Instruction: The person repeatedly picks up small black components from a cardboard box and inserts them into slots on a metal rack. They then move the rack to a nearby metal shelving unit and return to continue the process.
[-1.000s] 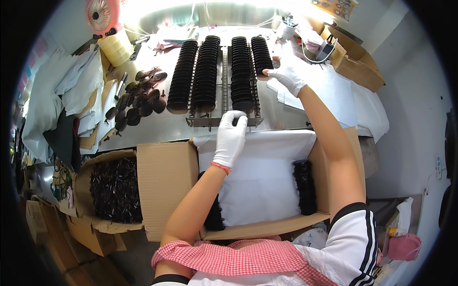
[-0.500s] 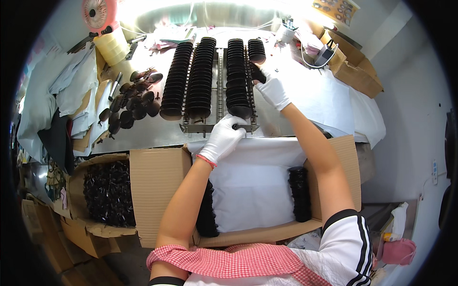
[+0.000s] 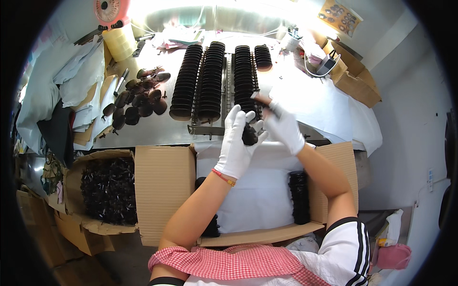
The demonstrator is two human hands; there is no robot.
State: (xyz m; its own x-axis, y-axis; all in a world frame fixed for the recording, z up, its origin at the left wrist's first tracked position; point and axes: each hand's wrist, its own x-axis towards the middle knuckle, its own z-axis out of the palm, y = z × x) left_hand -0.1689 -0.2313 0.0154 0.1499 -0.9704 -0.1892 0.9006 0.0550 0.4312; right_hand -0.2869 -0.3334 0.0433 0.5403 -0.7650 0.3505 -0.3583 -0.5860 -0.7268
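Both my hands wear white gloves and meet above the near edge of the bench. My left hand (image 3: 237,143) cups a small stack of black oval pieces (image 3: 249,135) from the left. My right hand (image 3: 283,126) pinches the same stack from the right, and a thin dark piece juts out above its fingers. Just behind them stands a metal rack (image 3: 207,129) with long rows of black oval pieces (image 3: 211,82). Below my hands lies an open cardboard box (image 3: 164,186) lined with white paper, with a black stack (image 3: 299,198) at its right side.
Loose black oval parts (image 3: 138,100) lie on the bench at the left, beside piled white sheets (image 3: 78,81). A second carton (image 3: 109,190) of small black parts sits at my lower left. A roll of tape (image 3: 119,42), a pink fan (image 3: 110,10) and brown boxes (image 3: 355,76) line the back.
My right hand came back from the far right of the rack to the left hand. My left hand rose from the box edge, and both now hold a black stack.
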